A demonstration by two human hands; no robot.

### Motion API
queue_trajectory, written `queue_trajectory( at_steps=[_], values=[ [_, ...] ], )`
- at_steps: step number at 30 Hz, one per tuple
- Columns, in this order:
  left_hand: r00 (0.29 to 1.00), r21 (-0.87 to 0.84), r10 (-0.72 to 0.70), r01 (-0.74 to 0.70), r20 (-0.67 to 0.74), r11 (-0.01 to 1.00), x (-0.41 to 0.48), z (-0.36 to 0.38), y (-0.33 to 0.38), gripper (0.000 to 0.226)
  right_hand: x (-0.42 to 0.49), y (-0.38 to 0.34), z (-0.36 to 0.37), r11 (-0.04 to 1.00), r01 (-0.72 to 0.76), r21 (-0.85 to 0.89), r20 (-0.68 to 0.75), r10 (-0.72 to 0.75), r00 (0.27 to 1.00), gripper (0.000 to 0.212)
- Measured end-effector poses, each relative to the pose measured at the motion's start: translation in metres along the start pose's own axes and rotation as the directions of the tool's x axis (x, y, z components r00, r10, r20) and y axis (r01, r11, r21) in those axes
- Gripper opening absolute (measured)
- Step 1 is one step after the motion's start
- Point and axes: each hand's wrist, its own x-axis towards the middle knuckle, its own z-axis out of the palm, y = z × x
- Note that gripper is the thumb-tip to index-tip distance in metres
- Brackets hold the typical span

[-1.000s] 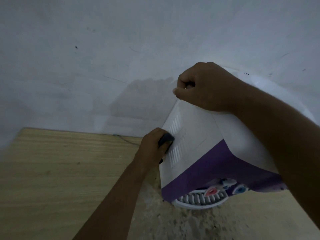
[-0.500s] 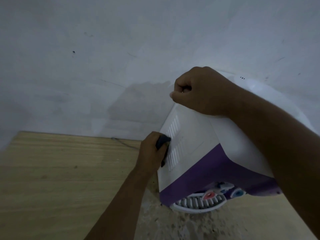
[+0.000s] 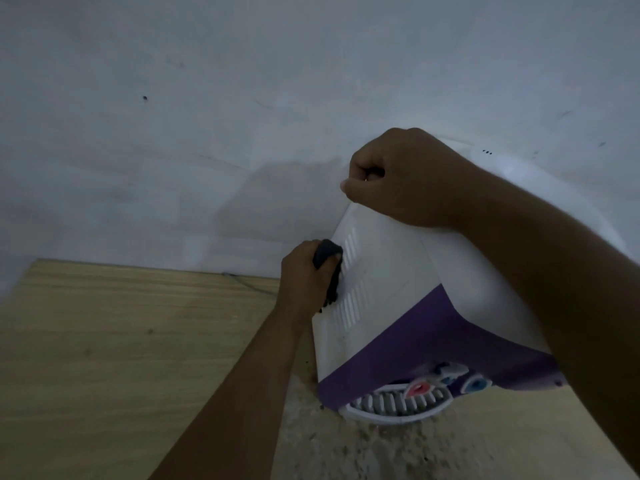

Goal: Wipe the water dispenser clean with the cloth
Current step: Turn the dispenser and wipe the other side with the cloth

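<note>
A white water dispenser (image 3: 391, 282) with a purple front band stands on the wooden table, red and blue taps over a white drip tray (image 3: 398, 408) at its base. My left hand (image 3: 304, 275) grips a dark cloth (image 3: 327, 258) and presses it against the dispenser's left side, beside the vent slots near the rear edge. My right hand (image 3: 405, 178) is curled over the top rear corner of the dispenser, gripping its edge. The dispenser's right side is hidden behind my right forearm.
The wooden table (image 3: 104, 358) stretches out to the left of the dispenser. A plain white wall (image 3: 242, 116) stands close behind it. A thin cable (image 3: 247, 284) runs along the table's back edge. Pale dust or stains mark the tabletop in front of the drip tray.
My left hand with the cloth has slid up and back along the dispenser's left side, from the lower vent slots toward the upper ones. My right hand keeps its hold.
</note>
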Motion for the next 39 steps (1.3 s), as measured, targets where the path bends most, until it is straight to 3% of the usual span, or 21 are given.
queue_trajectory(
  at_steps=[5,9,12,17,19,23,25,28,34,39],
  values=[
    [0.999,0.147,0.035,-0.031,-0.026,0.989,0.025,0.008,-0.008,0.022,-0.001,0.001,-0.001,1.0,-0.006,0.005,-0.012,0.006,1.0,0.033],
    [0.992,0.119,0.126,-0.125,-0.005,0.985,0.005,0.005,-0.003,0.012,-0.001,0.001,-0.001,1.0,-0.001,0.007,-0.012,0.001,1.0,0.033],
    [0.977,0.054,0.172,-0.18,0.127,0.982,-0.014,-0.009,0.001,0.007,0.0,0.002,0.0,1.0,0.003,0.002,-0.006,-0.003,1.0,0.033],
    [0.907,0.128,-0.05,-0.004,0.418,0.992,-0.017,-0.034,0.014,0.017,0.0,0.002,0.0,1.0,0.011,-0.017,-0.01,-0.011,1.0,0.033],
    [0.92,0.179,-0.066,-0.005,0.385,0.984,-0.011,-0.033,0.019,0.019,0.0,0.001,0.0,1.0,0.01,-0.017,-0.014,-0.01,1.0,0.033],
    [0.995,0.19,-0.037,0.018,0.097,0.982,0.005,-0.012,0.02,0.015,-0.001,0.0,0.0,1.0,-0.001,-0.02,-0.025,0.001,1.0,0.032],
    [0.998,0.188,-0.054,0.046,0.034,0.981,0.011,-0.001,0.019,0.016,-0.001,0.0,-0.001,1.0,-0.009,-0.013,-0.021,0.009,1.0,0.032],
    [1.0,0.147,-0.023,0.019,0.022,0.989,0.006,0.003,0.018,0.013,-0.001,0.001,-0.001,1.0,-0.011,-0.008,-0.017,0.01,1.0,0.032],
    [0.974,0.074,0.188,-0.198,0.125,0.978,-0.022,-0.01,0.028,0.003,0.001,0.001,0.0,1.0,-0.012,-0.016,-0.011,0.012,1.0,0.031],
    [0.964,0.057,0.254,-0.259,0.072,0.964,-0.024,-0.009,0.052,0.006,0.001,0.001,0.001,1.0,-0.013,-0.025,-0.012,0.012,1.0,0.03]
  ],
)
